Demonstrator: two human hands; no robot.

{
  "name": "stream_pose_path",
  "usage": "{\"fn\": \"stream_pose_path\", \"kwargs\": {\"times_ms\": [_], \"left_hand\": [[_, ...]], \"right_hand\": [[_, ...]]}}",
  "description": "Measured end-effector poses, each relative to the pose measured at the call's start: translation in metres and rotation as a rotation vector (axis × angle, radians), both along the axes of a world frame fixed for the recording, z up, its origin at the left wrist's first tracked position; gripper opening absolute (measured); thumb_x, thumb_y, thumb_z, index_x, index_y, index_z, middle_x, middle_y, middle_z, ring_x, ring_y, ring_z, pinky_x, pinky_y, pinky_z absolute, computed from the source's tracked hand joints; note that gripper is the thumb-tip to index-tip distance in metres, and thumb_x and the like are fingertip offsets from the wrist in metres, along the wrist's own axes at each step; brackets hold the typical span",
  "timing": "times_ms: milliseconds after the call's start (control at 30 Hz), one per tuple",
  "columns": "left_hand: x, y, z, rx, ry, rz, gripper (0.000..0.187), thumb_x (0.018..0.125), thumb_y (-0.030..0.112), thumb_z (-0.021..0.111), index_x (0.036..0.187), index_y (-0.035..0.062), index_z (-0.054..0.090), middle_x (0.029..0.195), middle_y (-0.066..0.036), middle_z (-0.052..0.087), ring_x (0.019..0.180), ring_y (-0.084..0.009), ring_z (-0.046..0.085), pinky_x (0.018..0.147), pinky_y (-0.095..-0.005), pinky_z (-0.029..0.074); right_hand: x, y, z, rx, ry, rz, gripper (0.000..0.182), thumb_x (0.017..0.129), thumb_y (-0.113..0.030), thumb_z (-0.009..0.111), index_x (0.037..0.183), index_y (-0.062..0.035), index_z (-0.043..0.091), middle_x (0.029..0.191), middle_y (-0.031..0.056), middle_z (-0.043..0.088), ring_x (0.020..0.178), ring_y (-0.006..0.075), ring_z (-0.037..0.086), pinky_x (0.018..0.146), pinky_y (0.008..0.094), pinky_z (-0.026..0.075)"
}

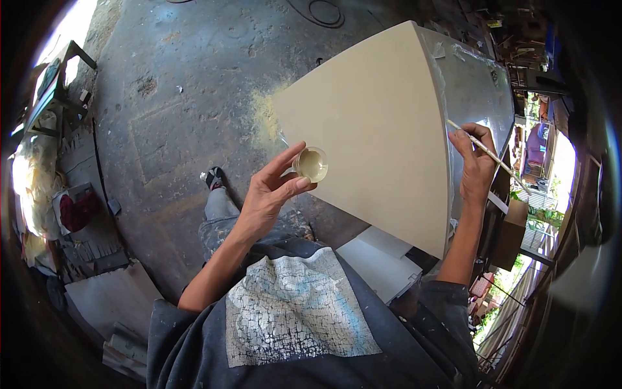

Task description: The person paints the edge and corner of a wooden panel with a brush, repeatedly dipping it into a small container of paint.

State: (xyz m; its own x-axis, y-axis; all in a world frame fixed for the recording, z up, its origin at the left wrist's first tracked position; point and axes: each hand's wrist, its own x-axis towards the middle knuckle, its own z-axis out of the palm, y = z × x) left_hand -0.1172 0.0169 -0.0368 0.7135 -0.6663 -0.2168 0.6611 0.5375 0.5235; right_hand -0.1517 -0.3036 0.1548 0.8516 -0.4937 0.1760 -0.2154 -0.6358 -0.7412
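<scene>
My left hand (275,183) grips a small clear cup (312,164) between thumb and fingers, with pale greenish-cream paint inside it. In my right hand (476,159) is a thin paintbrush (495,159), its shaft speckled with paint, pinched between thumb and fingers. One end of the brush is right at the edge of a large cream-coloured panel (369,123). This smooth panel is wide and tapers toward the left. Clear plastic sheeting (476,81) covers the surface along its right side, beyond my right hand. The cup overlaps the panel's lower left edge in this view.
Yellowish dust marks the concrete floor (188,97) near the panel's left corner. A dark hose (326,14) lies at the top. Left stand a green bench (48,97) and a dark red cloth (78,211). White sheets (376,259) lie below the panel; a cardboard box (510,235) stands right.
</scene>
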Motion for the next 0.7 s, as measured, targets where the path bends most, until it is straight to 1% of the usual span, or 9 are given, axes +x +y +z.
{"fn": "stream_pose_path", "kwargs": {"times_ms": [67, 167, 267, 567, 667, 700], "left_hand": [[0.001, 0.0028, 0.0008, 0.003, 0.006, 0.001, 0.068, 0.089, 0.017, 0.076, 0.148, 0.0083, 0.045, 0.145, -0.016, 0.051, 0.12, -0.0231, 0.062, 0.1, -0.0408, 0.057], [0.0028, 0.006, 0.001, 0.035, -0.005, 0.014, 0.068, 0.088, 0.018, 0.076, 0.148, 0.0086, 0.046, 0.145, -0.016, 0.051, 0.121, -0.0231, 0.062, 0.1, -0.0408, 0.057], [0.0047, 0.0088, 0.0019, 0.053, -0.004, 0.025, 0.068, 0.088, 0.02, 0.077, 0.148, 0.0088, 0.046, 0.145, -0.016, 0.051, 0.122, -0.0234, 0.061, 0.101, -0.041, 0.057], [0.0056, 0.0086, -0.0033, 0.064, -0.01, -0.002, 0.067, 0.088, 0.021, 0.077, 0.148, 0.0103, 0.047, 0.145, -0.015, 0.052, 0.124, -0.0239, 0.06, 0.101, -0.0428, 0.056], [0.0054, 0.0088, -0.0037, 0.065, -0.012, 0.001, 0.068, 0.088, 0.022, 0.077, 0.148, 0.0103, 0.047, 0.145, -0.015, 0.052, 0.124, -0.024, 0.06, 0.101, -0.0428, 0.056], [0.0051, 0.0089, -0.0041, 0.066, -0.012, 0.002, 0.068, 0.088, 0.022, 0.077, 0.148, 0.0103, 0.047, 0.145, -0.015, 0.052, 0.123, -0.024, 0.06, 0.101, -0.0427, 0.056]], "right_hand": [[0.001, -0.004, 0.0, -0.072, 0.05, 0.012, 0.017, 0.095, -0.006, 0.066, 0.108, 0.0043, 0.06, 0.104, 0.0077, 0.058, 0.097, 0.0146, 0.062, 0.096, 0.0346, 0.058], [0.0023, -0.0005, 0.0009, -0.07, 0.038, -0.003, 0.018, 0.091, -0.013, 0.071, 0.103, 0.0005, 0.065, 0.098, 0.0055, 0.062, 0.093, 0.0121, 0.06, 0.086, 0.0267, 0.052], [0.0002, -0.0065, 0.0006, -0.128, 0.078, 0.006, 0.019, 0.091, -0.013, 0.071, 0.103, 0.0006, 0.065, 0.098, 0.0056, 0.063, 0.093, 0.012, 0.06, 0.085, 0.0264, 0.051], [0.0047, 0.0014, -0.0008, -0.185, 0.11, -0.021, 0.016, 0.094, -0.012, 0.069, 0.104, 0.0004, 0.066, 0.094, 0.0032, 0.065, 0.086, 0.0104, 0.061, 0.079, 0.0254, 0.051], [0.0042, -0.0032, 0.0002, -0.223, 0.173, -0.019, 0.022, 0.094, -0.009, 0.07, 0.11, 0.0043, 0.063, 0.099, 0.0081, 0.063, 0.091, 0.0145, 0.066, 0.084, 0.0259, 0.055], [0.0043, -0.0022, 0.0002, -0.238, 0.173, -0.021, 0.022, 0.094, -0.009, 0.07, 0.11, 0.0041, 0.063, 0.099, 0.0081, 0.064, 0.091, 0.0144, 0.066, 0.083, 0.0258, 0.055]]}}
